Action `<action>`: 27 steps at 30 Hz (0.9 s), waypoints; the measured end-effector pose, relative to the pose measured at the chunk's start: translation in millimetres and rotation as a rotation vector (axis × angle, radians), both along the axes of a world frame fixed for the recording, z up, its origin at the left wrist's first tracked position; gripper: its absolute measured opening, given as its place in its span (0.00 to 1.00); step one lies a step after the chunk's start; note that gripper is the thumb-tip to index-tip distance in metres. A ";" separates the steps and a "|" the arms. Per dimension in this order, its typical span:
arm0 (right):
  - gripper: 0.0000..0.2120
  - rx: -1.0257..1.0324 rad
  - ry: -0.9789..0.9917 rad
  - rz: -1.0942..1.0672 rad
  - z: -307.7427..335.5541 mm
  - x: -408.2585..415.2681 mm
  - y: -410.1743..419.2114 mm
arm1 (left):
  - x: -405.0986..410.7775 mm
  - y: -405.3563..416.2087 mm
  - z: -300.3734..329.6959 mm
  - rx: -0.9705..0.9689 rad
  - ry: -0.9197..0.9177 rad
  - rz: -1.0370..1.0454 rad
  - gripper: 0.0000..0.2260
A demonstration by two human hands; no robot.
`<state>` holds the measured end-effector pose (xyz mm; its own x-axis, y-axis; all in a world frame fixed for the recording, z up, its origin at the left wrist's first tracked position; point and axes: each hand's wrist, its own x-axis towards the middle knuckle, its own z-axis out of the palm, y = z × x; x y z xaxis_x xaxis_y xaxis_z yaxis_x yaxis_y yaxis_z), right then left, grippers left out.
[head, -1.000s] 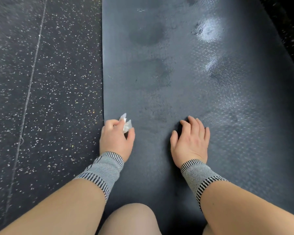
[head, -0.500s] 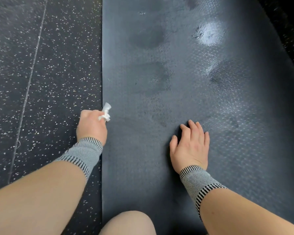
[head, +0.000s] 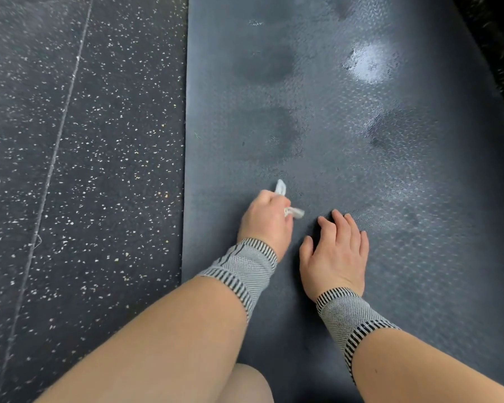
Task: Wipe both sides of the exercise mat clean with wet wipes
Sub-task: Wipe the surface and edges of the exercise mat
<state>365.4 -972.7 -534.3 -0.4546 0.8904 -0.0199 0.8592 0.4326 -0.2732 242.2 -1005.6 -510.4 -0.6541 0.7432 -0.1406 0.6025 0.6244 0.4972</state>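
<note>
Exercise mat (head: 346, 158) lies flat on speckled floor (head: 85, 141), running away from the viewer, left edge straight along the floor.

Left hand (head: 266, 218) on the mat's near part, just right of its left edge; fingers clenched round a crumpled wet wipe (head: 291, 211), white ends poking out above and beside the knuckles. Right hand (head: 336, 251) just beside it, flat on the mat, fingers relaxed and spread, grasping nothing; reads as bracing.

Progress, as a judgement: upper face partly done. Darker damp patches and a shiny wet sheen show farther up the mat, middle and right. The near strip around the hands looks duller; probably the part being worked. Far end of mat out of frame, so can't say how much of this face is covered. Underside not visible; no sign the mat is flipped, so that side likely remains.

Containers: none in view. No wipe packet or bin seen.

Striped grey wrist sleeves (head: 246, 267) on both forearms; a knee (head: 245, 385) at the bottom edge.
</note>
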 end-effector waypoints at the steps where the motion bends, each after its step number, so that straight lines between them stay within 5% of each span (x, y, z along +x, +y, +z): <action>1: 0.21 0.005 0.005 -0.002 0.1 0.1 -0.4 | -9.5 -5.3 1.3 -0.017 0.026 -0.062 0.11; 3: 0.20 0.019 0.029 -0.010 0.5 -0.4 -1.1 | -43.2 -17.2 1.7 -0.107 0.153 -0.077 0.12; 5: 0.20 0.027 0.039 -0.015 0.4 -1.1 -1.4 | -88.0 -32.3 2.6 -0.175 0.208 0.151 0.10; 7: 0.20 0.033 0.040 -0.015 -0.8 -1.5 -1.5 | -116.7 -44.8 2.9 -0.204 0.199 0.393 0.10; 10: 0.22 0.043 0.036 -0.025 -0.8 -1.8 -1.7 | -102.4 -28.3 -3.7 -0.176 0.119 0.474 0.10; 17: 0.21 0.055 0.037 -0.011 -1.6 -1.2 -1.0 | 3.1 33.1 -3.7 0.020 0.006 0.028 0.12; 20: 0.21 0.043 0.035 -0.016 -1.9 -0.4 -1.1 | -17.2 16.5 -4.0 -0.017 0.057 -0.066 0.11; 27: 0.20 0.018 0.024 -0.016 -3.1 -0.9 -0.7 | -103.1 -35.3 -3.3 -0.134 0.153 0.499 0.07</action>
<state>364.5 -973.4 -537.4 -0.4401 0.8979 0.0072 0.8594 0.4235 -0.2864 139.1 -1040.9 -513.7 -0.9438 0.3184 -0.0883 0.2751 0.9053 0.3237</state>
